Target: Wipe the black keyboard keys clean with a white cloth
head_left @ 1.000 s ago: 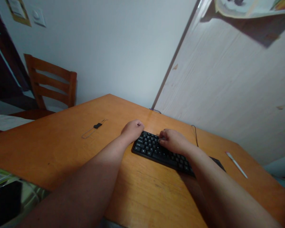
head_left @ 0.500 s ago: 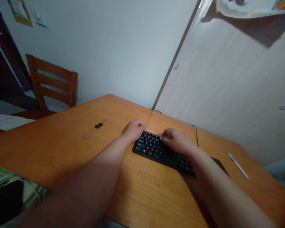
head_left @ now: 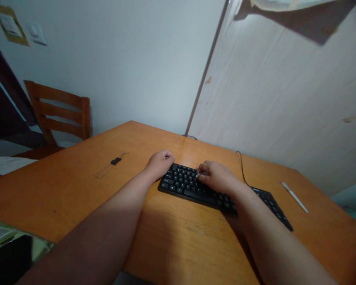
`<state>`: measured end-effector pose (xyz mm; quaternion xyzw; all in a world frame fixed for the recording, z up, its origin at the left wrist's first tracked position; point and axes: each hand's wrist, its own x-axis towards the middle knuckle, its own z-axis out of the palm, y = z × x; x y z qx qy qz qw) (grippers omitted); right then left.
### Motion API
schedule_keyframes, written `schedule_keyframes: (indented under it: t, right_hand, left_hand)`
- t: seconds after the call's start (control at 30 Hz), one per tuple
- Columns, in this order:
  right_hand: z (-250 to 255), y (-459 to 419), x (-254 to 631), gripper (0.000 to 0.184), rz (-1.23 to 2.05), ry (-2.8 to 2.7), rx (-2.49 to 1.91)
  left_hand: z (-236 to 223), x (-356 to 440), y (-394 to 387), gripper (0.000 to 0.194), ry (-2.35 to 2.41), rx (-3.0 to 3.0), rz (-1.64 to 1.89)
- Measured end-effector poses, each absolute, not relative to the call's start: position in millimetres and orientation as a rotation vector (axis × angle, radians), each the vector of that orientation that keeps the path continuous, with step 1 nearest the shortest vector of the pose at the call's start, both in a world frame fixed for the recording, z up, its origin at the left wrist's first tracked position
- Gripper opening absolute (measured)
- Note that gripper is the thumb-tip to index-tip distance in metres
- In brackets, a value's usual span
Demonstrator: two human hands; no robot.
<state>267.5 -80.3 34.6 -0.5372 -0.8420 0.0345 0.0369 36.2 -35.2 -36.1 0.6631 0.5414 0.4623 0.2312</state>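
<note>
A black keyboard (head_left: pixel 180 183) lies at a slant on the wooden table, its right part passing under my right forearm. My left hand (head_left: pixel 160 163) is closed at the keyboard's far left corner, seemingly gripping or steadying that edge; its fingertips are hidden. Over the middle keys, my right hand (head_left: pixel 216 176) is pinched around a small whitish thing (head_left: pixel 197 175), too small to name. Left of my left hand lies a wire keycap puller (head_left: pixel 116 161) with a black middle and thin wire loops. A white brush (head_left: pixel 295 198) rests to the right, beyond the keyboard.
A black cable (head_left: pixel 242 168) runs from the keyboard's back edge. The wooden table (head_left: pixel 86 202) meets the wall at the back. A wooden chair (head_left: pixel 61 113) stands at the far left. Down at the lower left is a dark flat object (head_left: pixel 13 259).
The view has shifted a little, so most things sit slightly further left, and more of the keyboard's right end shows. Both hands keep their places on the keyboard.
</note>
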Motion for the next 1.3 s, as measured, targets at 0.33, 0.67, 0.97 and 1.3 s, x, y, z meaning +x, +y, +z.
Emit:
schedule_keyframes:
  t: [0.33, 0.67, 0.97, 1.3]
  right_hand:
    - [38, -80, 262, 0.022, 0.064, -2.579, -1.723]
    - [37, -80, 260, 0.025, 0.031, -2.575, -1.701]
    - [46, -71, 284, 0.017, 0.233, -2.366, -1.666]
    - [43, -75, 279, 0.020, 0.227, -2.541, -1.765]
  left_hand:
    - [-22, 43, -52, 0.026, 1.439, 2.209, 1.089]
    - [-21, 46, -64, 0.033, 1.420, 2.424, 0.951]
    - [-23, 46, -62, 0.035, 1.427, 2.430, 0.877]
    - [-19, 46, -64, 0.035, 1.415, 2.402, 0.862]
